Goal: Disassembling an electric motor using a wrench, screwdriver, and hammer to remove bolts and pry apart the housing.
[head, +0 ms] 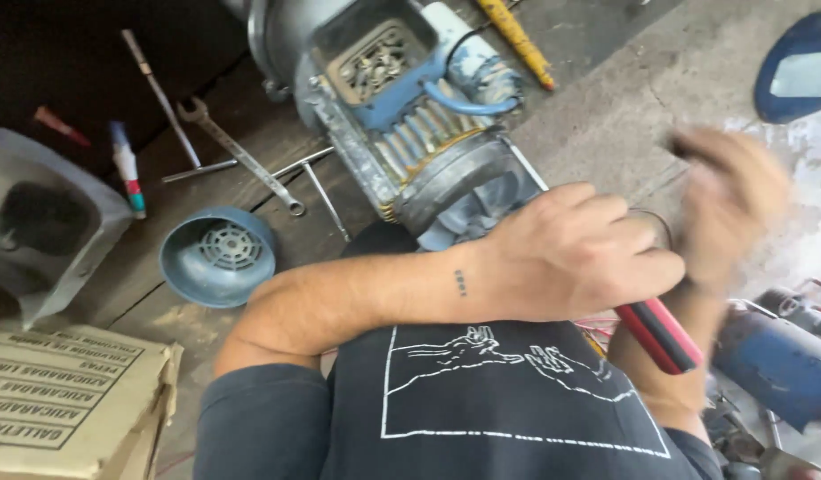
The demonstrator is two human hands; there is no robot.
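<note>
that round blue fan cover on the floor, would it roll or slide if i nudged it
The blue fan cover lies with its open side up and its grille at the bottom, so it would probably slide or rock, not roll away. It looks like thin sheet metal, likely light for its size and stiff. The floorboards beneath look rough and dusty, so it may scrape and stop quickly.

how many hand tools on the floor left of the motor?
3: a steel combination wrench, a long T-handle wrench crossing above it, and a thin bent steel rod beside the grey electric motor. More may be hidden.
</note>
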